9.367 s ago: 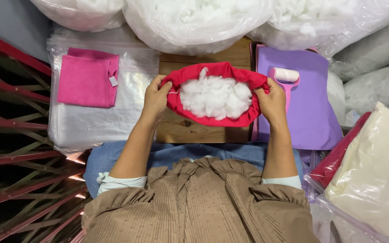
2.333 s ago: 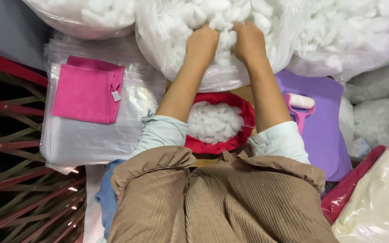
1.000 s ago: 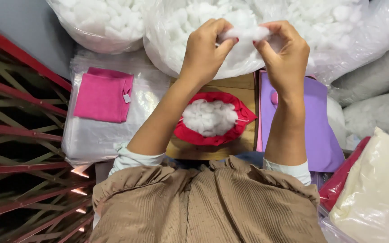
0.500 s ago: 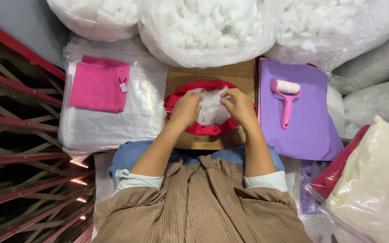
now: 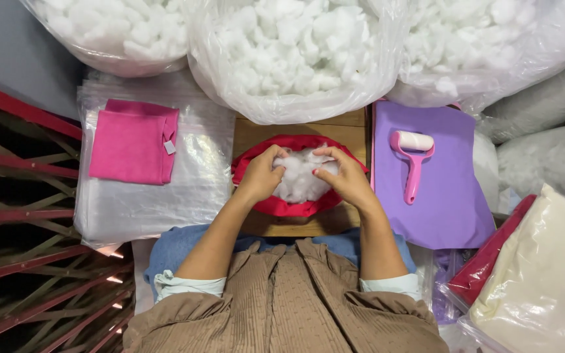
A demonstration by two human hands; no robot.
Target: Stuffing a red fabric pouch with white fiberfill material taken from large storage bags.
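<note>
From the head camera, looking straight down: the left hand (image 5: 261, 175) and the right hand (image 5: 343, 176) both rest in the mouth of a red cloth cover (image 5: 287, 204) that lies on a wooden board (image 5: 295, 223) right in front of the person; the cover is open at the top and packed with white stuffing (image 5: 302, 181); the fingers of both hands are curled down into that stuffing, pressing and gripping it from either side, with the thumbs near the far rim of the cover.

Beyond the board stands a big clear plastic bag (image 5: 295, 59) heaped with the same white stuffing, with similar bags on either side of it; to the left of the board lies a stack of clear plastic sleeves (image 5: 152, 196), and on it a folded pink cloth (image 5: 132, 142); to the right lies a purple sheet (image 5: 443, 196) with a pink lint roller (image 5: 413, 157) on top; at the lower right is a cream-coloured bundle (image 5: 544, 274) wrapped in plastic, beside a red packet (image 5: 485, 261); along the left edge run red metal bars (image 5: 27, 216).
</note>
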